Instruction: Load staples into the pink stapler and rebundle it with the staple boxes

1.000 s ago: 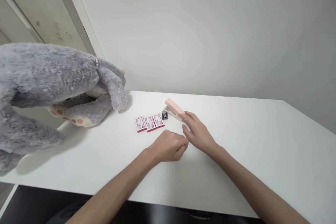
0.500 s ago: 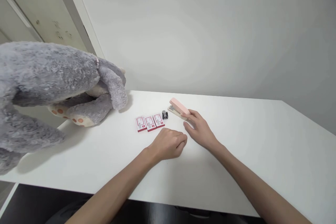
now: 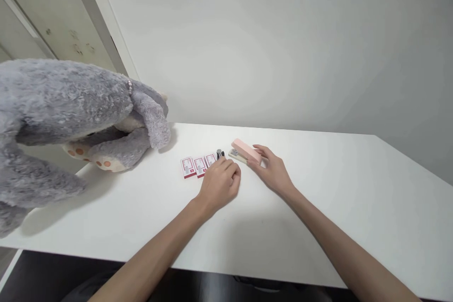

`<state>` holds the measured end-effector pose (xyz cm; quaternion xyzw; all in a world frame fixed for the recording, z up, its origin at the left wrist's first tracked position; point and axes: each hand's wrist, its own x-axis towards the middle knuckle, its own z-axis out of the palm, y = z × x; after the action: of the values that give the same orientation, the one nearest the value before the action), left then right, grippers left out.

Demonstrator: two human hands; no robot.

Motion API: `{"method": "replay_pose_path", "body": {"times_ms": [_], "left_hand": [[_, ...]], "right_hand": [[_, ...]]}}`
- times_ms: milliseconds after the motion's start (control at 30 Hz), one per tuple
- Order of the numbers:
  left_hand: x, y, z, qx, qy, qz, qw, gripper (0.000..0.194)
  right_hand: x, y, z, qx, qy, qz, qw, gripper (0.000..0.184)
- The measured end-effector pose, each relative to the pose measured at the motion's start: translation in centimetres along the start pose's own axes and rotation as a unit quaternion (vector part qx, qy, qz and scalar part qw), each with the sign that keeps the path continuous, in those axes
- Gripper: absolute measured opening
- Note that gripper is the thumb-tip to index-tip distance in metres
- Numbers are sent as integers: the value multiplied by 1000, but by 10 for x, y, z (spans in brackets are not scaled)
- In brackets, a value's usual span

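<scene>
My right hand (image 3: 273, 172) rests on the white table (image 3: 318, 207) and grips the near end of a pink stapler (image 3: 245, 150) between thumb and fingers. The stapler lies flat, with its metal tray showing at its left end. My left hand (image 3: 220, 182) is curled into a loose fist, its fingertips beside a small black object (image 3: 220, 153) and the rightmost of three red-and-white staple boxes (image 3: 198, 165). Nothing shows inside that fist. The boxes lie in a row just left of the stapler.
A large grey plush toy (image 3: 67, 113) lies across the table's left end, with its spotted paw (image 3: 101, 160) near the boxes. A plain wall stands behind the table. The table's front edge (image 3: 226, 271) runs under my forearms.
My left hand slid forward and left up to the boxes and the black object. My right hand shifted the stapler to the right and laid it flatter.
</scene>
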<state>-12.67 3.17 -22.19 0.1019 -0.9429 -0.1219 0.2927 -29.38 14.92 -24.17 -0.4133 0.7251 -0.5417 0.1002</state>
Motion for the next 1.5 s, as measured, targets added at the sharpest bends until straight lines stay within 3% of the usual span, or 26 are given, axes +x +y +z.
{"method": "replay_pose_path", "body": {"times_ms": [100,200,433,600,833,1500], "left_hand": [[2,-2,1,13,45,-53,998,19],[1,-5,5,13,74,-101,992,27],[0,-9,8,-48,34,-99,993,21],[2,-6,3,-91,15,-109,990,17],[4,-3,1,-124,-21,-124,984,16],[2,-1,0,-151,-24,-135,979,18]], "right_hand": [[0,-3,-1,20,-33,12,999,37],[0,-6,-2,26,-48,47,997,35],[-4,-16,-1,26,-84,40,995,24],[-7,-20,0,31,-99,10,995,36],[-5,-15,0,79,-117,21,990,38],[-6,-21,-3,123,-146,30,981,40]]}}
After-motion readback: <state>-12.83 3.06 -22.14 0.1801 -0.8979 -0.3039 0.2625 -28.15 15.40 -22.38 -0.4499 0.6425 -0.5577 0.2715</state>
